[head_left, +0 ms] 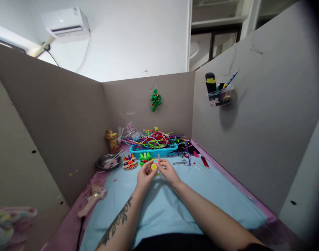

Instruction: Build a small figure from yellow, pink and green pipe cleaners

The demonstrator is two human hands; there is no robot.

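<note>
Above the light blue cloth (117, 209), my left hand (145, 174) pinches a small round piece (154, 167) with a yellow middle and a pink rim. A pink pipe cleaner (158, 158) stands up between the fingers of my right hand (168, 170), which touches the piece's right side. Thin yellow strands show around the piece; where they lead is hidden by the fingers. Just behind my left hand sits a green pipe-cleaner animal head (145, 158). To its left is an orange, white and purple one (129, 162).
A blue tray (154, 152) heaped with colourful pipe cleaners (156, 139) stands at the back. Scissors (182, 162) and a red item (205, 161) lie to the right. At left are a metal bowl (102, 162) and a pink glue gun (93, 201) with a cord. Grey partitions (149, 101) enclose the table.
</note>
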